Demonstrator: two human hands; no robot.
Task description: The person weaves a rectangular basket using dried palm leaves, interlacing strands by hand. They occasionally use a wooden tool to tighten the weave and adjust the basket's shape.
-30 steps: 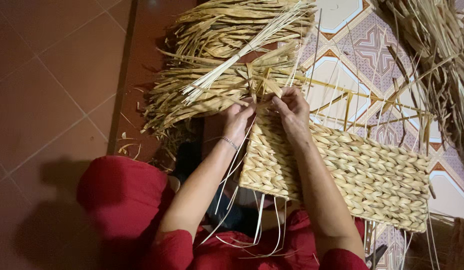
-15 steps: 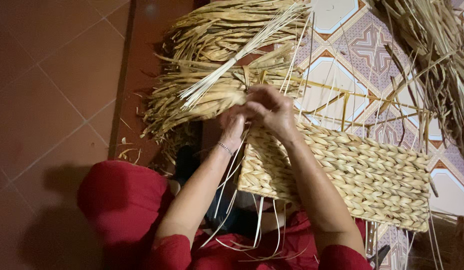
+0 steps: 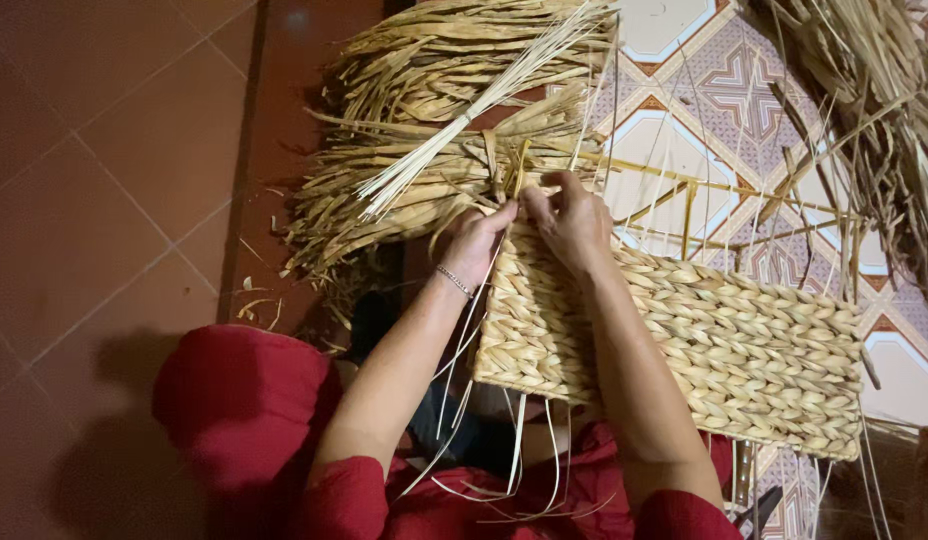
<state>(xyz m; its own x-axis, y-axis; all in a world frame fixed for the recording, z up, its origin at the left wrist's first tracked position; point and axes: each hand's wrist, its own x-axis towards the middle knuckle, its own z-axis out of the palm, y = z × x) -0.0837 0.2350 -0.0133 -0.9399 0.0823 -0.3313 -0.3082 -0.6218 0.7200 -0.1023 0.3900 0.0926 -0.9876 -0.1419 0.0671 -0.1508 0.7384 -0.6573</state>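
Observation:
A half-woven straw mat (image 3: 744, 350) of thick plaited strands lies across my lap and the tiled floor. My left hand (image 3: 476, 242), with a thin bracelet at the wrist, pinches a straw strand (image 3: 516, 172) at the mat's far left corner. My right hand (image 3: 574, 218) is beside it, fingers closed on the same cluster of strands at the mat's edge. Thin pale stakes (image 3: 684, 215) stick out of the mat beyond my hands.
A big bundle of dried straw (image 3: 424, 160) with a sheaf of thin pale sticks on top lies just beyond my hands. More loose straw (image 3: 884, 120) is piled at the upper right. Red floor tiles (image 3: 114, 200) lie at left, patterned tiles (image 3: 744, 90) at right. Red clothing (image 3: 244, 410) covers my knees.
Both hands have shifted slightly along the mat's far left corner, working the strand; the right hand has turned back over the edge. The mat and bundles have stayed put.

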